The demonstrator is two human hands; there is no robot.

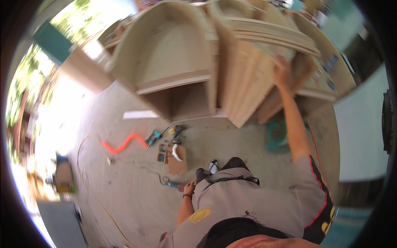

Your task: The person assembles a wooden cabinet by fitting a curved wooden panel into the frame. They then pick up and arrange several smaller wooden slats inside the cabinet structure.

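My right arm stretches forward, and my right hand (282, 71) is on the edge of a leaning set of pale wooden boards (244, 78). Its fingers are blurred but look bent over the wood. Low at my left side hangs my left hand (189, 189), with a dark band at the wrist. Beside its fingers appears a teal power tool (171, 184) with a reddish disc and a cord. Whether the hand touches this tool, I cannot tell. Left of the boards stands an arched wooden cabinet (173, 45) with an open lower compartment.
More arched cabinets (308, 41) stand at the right. An orange coiled hose (124, 143), a teal air tool (154, 137), a drill (178, 130) and a brown box (178, 160) lie on the concrete floor (128, 182). Green netting (277, 134) lies below the boards.
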